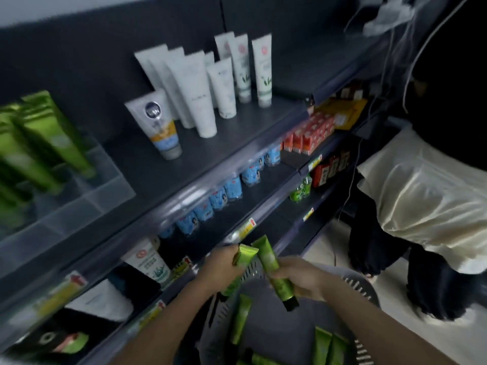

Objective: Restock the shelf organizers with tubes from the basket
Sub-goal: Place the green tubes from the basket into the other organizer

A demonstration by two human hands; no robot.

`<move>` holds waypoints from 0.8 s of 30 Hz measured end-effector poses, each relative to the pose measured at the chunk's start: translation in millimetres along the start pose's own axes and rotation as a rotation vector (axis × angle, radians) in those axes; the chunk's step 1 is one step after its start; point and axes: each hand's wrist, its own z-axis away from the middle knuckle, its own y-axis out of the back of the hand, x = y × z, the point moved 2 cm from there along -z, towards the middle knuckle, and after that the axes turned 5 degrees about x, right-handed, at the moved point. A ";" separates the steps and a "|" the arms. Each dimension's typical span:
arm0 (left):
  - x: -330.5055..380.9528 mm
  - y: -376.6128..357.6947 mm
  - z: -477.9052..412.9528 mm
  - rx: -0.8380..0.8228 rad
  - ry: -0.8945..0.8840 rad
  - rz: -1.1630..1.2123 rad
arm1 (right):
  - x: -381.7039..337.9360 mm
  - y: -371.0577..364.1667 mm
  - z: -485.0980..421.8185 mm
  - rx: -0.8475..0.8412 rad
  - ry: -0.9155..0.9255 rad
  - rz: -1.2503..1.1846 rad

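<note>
A grey slotted basket point(366, 293) sits low at the bottom of the view with several green tubes point(241, 318) lying in it. My left hand point(221, 270) is shut on a green tube point(246, 255) above the basket's left rim. My right hand point(300, 277) grips another green tube point(270, 259), its black cap pointing down and right. A clear plastic organizer point(79, 201) stands on the top shelf at the far left, holding several upright green tubes point(56, 133).
White and grey tubes point(200, 93) stand in the middle of the top shelf. Blue packets point(232, 188) line the shelf below, red boxes point(311, 133) farther right. A person in a cream top and dark trousers point(427, 196) bends over at the right.
</note>
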 end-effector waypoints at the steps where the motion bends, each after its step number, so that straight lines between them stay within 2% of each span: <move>1: 3.0 16.0 1.5 0.037 -0.006 0.014 | -18.7 -3.2 5.4 -0.020 0.040 0.032; 6: 25.9 99.4 13.5 0.243 -0.073 0.007 | -112.9 -27.3 28.4 0.014 0.257 0.172; 14: 51.1 228.0 48.7 0.604 -0.147 0.092 | -222.8 -100.2 58.4 0.150 0.746 0.359; 19: 40.1 290.3 81.3 0.785 -0.139 0.095 | -264.8 -162.6 63.1 0.090 0.898 0.387; 24: 6.1 328.9 102.3 0.968 -0.034 0.056 | -291.0 -228.9 53.4 0.055 0.992 0.409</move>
